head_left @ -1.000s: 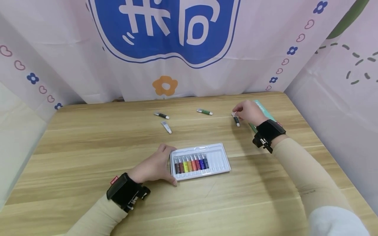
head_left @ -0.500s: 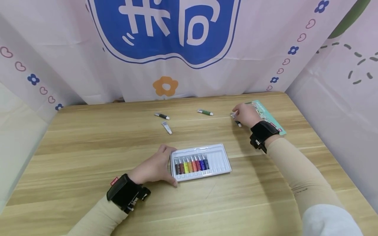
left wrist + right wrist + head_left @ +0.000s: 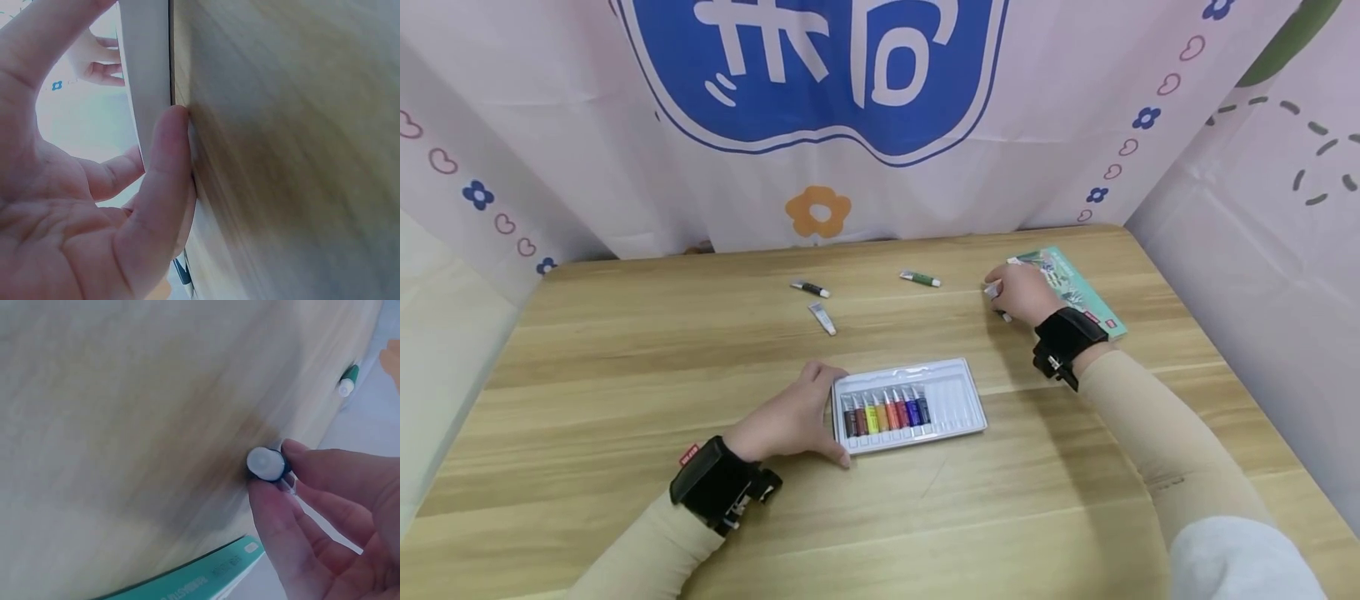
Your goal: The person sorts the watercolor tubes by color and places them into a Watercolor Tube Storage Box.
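Observation:
A white tray [image 3: 957,417] holds a row of several coloured paint tubes in its left part; slots at its right are bare. My left hand [image 3: 793,417] grips the tray's left end, thumb at the near corner and fingers at the far one. In the left wrist view, the hand [image 3: 119,206] lies against the tray's pale side wall [image 3: 147,75]. At the back right, my right hand [image 3: 1028,293] pinches a dark tube with a white cap [image 3: 1004,316]. The right wrist view shows that cap [image 3: 265,464] between thumb and fingers of the hand [image 3: 337,519].
A green tube [image 3: 920,278], a black tube [image 3: 810,288] and a silver-white tube [image 3: 822,318] lie on the wooden table [image 3: 647,358] behind the tray. A teal box [image 3: 1082,296] lies beside and partly behind my right hand. A printed curtain [image 3: 625,183] hangs behind the table.
My right hand has come slightly left and down over the dark tube, covering more of it, and the teal box shows more. My left hand and the tray have stayed together in place.

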A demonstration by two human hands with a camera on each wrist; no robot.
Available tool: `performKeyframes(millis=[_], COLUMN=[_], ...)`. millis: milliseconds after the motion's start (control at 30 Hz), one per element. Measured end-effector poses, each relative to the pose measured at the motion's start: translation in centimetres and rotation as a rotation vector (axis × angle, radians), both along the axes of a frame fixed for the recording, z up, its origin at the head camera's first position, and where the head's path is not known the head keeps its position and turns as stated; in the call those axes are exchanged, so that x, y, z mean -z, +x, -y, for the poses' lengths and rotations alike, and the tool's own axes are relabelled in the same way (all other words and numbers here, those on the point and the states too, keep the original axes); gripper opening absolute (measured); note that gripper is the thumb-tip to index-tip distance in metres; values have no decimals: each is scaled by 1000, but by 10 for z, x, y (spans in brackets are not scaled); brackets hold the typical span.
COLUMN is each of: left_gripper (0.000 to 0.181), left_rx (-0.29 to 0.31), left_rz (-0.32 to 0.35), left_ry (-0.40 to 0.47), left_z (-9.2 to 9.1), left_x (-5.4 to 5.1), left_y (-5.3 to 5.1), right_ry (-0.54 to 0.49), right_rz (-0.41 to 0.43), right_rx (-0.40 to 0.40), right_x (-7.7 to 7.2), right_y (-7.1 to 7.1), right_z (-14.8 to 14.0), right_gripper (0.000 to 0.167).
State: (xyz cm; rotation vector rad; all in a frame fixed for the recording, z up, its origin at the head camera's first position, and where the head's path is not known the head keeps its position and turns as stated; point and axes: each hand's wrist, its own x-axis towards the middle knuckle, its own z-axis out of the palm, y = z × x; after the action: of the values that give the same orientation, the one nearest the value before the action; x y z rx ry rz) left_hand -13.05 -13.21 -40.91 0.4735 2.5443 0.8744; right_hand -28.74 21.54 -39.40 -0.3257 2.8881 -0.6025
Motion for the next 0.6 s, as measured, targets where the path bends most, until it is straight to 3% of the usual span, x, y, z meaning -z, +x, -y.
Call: performKeyframes(millis=[300, 433, 600], left_gripper=[117, 117, 117], left_rx=[-6, -12, -15], left_rz=[0, 2, 7], left_ry=[9, 14, 11], left_z=[0, 0, 1], left_x=[0, 0, 0], left_y=[0, 0, 0], right_ry=[-118, -281, -537], right_rz=[168, 273, 422], right_rx=[0, 4, -20], right_x=[-3, -2, 2], right_y=[11, 17, 35], right_z=[3, 3, 3], right_gripper=[43, 44, 43])
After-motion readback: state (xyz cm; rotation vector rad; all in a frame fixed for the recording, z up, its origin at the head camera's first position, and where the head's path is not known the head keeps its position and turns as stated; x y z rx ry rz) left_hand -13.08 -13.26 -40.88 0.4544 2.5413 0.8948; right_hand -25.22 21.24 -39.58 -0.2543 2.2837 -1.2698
